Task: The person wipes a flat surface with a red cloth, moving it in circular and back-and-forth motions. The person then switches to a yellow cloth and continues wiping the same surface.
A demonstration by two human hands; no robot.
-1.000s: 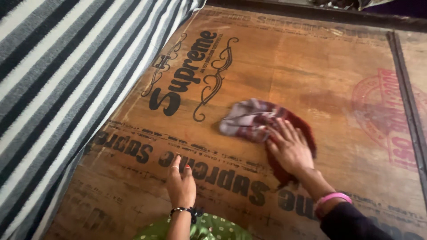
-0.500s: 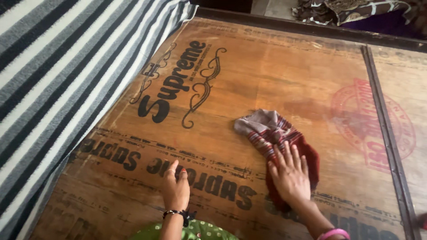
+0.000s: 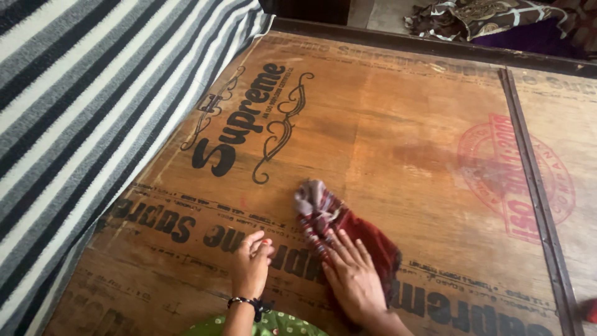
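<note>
— Near the bottom edge, centre: right hand (image 3: 356,280) lies flat w/ fingers spread, pressing on a dark red cloth (image 3: 336,227).
— Clamped on it?
— No, palm down, fingers apart, nothing pinched. Cloth is bunched; its striped, lighter end sticks out past the fingertips, up-left.
— Where's the cloth sitting?
— On a big brown plywood board (image 3: 385,124) w/ black printed lettering and a round red stamp (image 3: 516,177) to the right. Cloth is well left of the stamp.
— Left hand?
— Left hand (image 3: 250,266) rests on the board just beside the cloth, not touching it as far as I can tell. Fingers loosely together, curled a bit, holding nothing. Dark beaded bracelet (image 3: 244,302) at the wrist.
— Anything else?
— Grey-and-white striped mattress (image 3: 81,112) along the board's left side. Dark metal strip (image 3: 528,162) runs top to bottom at right. Patterned fabric (image 3: 479,15) heaped beyond the far edge.
</note>
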